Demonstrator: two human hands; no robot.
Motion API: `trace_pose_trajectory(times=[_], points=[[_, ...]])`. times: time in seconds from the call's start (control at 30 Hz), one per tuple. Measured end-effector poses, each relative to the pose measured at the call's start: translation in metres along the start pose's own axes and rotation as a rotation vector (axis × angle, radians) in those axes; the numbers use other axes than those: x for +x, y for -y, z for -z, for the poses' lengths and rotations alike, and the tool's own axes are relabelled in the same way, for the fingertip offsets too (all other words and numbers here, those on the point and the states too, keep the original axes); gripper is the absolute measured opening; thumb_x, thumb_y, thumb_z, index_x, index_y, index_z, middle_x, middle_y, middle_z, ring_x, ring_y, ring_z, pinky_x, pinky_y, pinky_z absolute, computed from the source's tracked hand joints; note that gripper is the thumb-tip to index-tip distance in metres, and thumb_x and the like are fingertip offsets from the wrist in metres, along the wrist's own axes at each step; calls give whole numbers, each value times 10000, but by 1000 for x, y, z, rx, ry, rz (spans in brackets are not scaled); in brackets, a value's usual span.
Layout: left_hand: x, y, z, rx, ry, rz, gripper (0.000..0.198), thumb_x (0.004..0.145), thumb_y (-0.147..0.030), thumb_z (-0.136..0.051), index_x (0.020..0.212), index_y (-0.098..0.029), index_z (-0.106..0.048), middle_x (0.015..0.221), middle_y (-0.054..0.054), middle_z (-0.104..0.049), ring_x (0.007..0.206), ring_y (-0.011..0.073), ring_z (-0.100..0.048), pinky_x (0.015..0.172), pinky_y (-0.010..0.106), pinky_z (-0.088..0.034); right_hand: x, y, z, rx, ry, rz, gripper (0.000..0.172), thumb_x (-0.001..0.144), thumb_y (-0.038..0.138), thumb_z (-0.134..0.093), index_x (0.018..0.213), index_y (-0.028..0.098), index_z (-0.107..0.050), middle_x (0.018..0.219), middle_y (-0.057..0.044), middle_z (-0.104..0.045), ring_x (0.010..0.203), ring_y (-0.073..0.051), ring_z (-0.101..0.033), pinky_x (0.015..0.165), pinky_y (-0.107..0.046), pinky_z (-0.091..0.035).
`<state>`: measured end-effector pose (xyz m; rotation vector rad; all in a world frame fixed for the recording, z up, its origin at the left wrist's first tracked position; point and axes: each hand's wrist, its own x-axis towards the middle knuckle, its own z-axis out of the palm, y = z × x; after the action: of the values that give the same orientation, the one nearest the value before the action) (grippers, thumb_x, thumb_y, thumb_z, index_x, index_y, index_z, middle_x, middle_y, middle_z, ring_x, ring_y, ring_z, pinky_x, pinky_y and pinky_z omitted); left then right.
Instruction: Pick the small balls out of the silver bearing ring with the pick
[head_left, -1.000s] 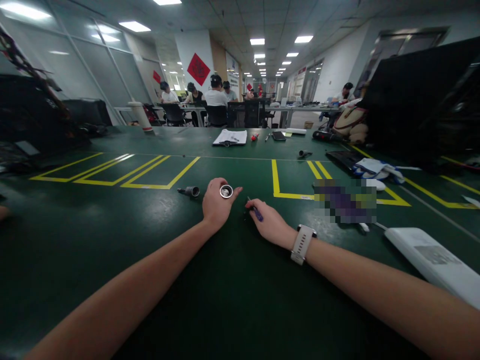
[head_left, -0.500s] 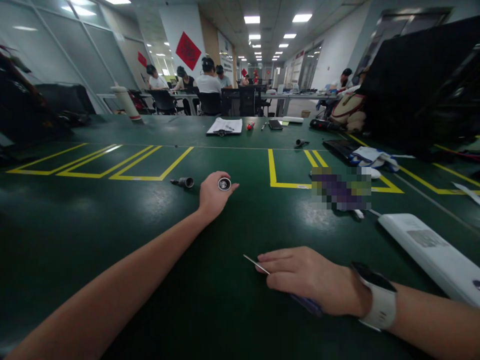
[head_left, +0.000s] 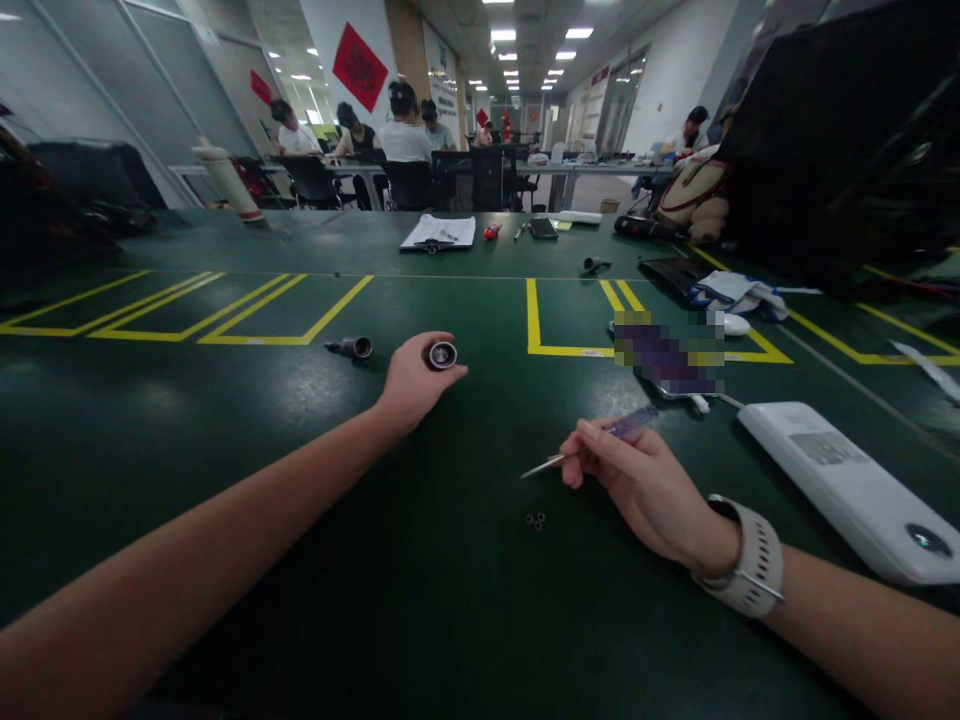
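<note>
My left hand [head_left: 415, 378] is wrapped round a dark cylindrical part [head_left: 442, 356], whose round open end with a pale rim faces me. Just left of it lies a dark metal part with a narrow stem and a round cup end [head_left: 352, 347]. In my right hand [head_left: 645, 480] is a screwdriver [head_left: 634, 422] with a translucent purple handle, gripped between thumb and fingers. Its thin shaft points left and down, above the green tabletop. Three small dark ring-like pieces [head_left: 535, 520] lie together on the table below the screwdriver's tip.
A white power bank [head_left: 847, 490] and a partly blurred phone-like device [head_left: 664, 360] lie to the right. Farther back are a clipboard [head_left: 439, 232], another dark cup-ended part [head_left: 595, 266] and a cloth [head_left: 739, 295]. A large dark object [head_left: 847, 160] stands at right. People sit beyond.
My right hand has lifted, moved away from me and turned over with the screwdriver, uncovering the small dark pieces. My left hand still holds the cylindrical part. The view has tilted slightly down.
</note>
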<state>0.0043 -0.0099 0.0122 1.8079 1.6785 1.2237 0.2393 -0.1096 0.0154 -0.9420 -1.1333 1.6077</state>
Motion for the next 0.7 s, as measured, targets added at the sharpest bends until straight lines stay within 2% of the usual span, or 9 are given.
trace_pose_trajectory(times=[0.1,0.17,0.23,0.33,0.5,0.63,0.7], points=[[-26,-24,0,-396,152,227,392,720,-125,-628,1107,-154,-571,1002,87,-651,877,207,-649,785,372,-542,0,-4,3,-27,-28,-14,254,778,394,-653,606,208,-647,470,33,-545,565,-139,-578,722,-325,-477],[-42,-37,1,-567,218,269,363,758,-113,-579,1117,-160,-571,1015,82,-657,920,211,-652,794,370,-552,0,-8,6,-65,-31,-8,256,790,392,-644,607,214,-634,457,44,-523,574,-139,-583,737,-325,-466],[-54,-44,4,-656,273,261,378,736,-116,-612,1109,-176,-584,1013,67,-666,945,217,-652,807,374,-556,0,-11,9,-111,-19,15,254,810,397,-622,630,218,-632,477,43,-530,590,-142,-586,722,-321,-457],[-61,-46,7,-688,325,239,380,722,-149,-646,1096,-193,-597,1019,56,-674,967,225,-646,817,392,-560,-1,-13,10,-210,5,50,261,838,405,-584,661,218,-627,500,35,-538,606,-148,-584,687,-313,-445],[-60,-42,8,-669,319,247,348,713,-169,-662,1058,-196,-624,1018,53,-675,965,226,-641,817,412,-563,-8,-4,4,-478,55,91,296,884,393,-497,668,212,-589,531,20,-540,532,-137,-534,558,-284,-414],[-60,-44,10,-690,284,291,376,664,-167,-697,1037,-190,-646,1006,49,-687,964,227,-638,884,430,-519,-19,3,-4,-803,133,331,269,900,287,-476,655,204,-550,592,4,-539,548,-131,-526,534,-276,-401],[-62,-48,12,-705,275,336,394,639,-171,-718,1028,-183,-654,1003,52,-694,978,231,-630,927,435,-483,-21,4,-6,-852,170,446,234,899,230,-478,678,199,-552,630,-6,-554,593,-136,-540,561,-278,-417]])
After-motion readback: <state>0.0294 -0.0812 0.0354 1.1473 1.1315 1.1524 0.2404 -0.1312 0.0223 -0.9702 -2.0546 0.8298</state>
